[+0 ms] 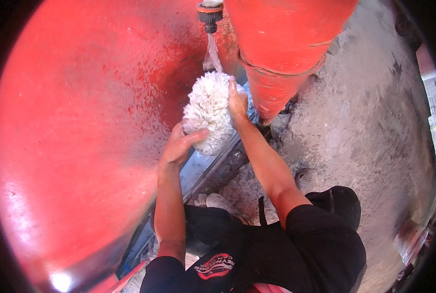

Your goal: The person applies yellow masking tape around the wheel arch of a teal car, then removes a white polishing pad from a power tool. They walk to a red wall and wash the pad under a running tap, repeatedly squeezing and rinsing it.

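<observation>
A white, shaggy wash mitt [209, 110] is held between my two hands beneath a stream of running water [212, 52]. The water falls from a dark tap nozzle [209, 17] with an orange ring and lands on the mitt's top end. My left hand [179, 145] grips the lower left side, its thumb laid across the pile. On the upper right side, my right hand [237, 101] holds the mitt with the thumb pointing up. The fingers of both hands are partly hidden behind the mitt.
A large red sheet-like surface [71, 117], wet with droplets, fills the left side. A red tapering wrapped bundle [281, 44], tied with cord, hangs close to my right hand. Below the mitt runs a bluish ledge [196, 168]. Rough grey concrete floor [359, 117] lies to the right.
</observation>
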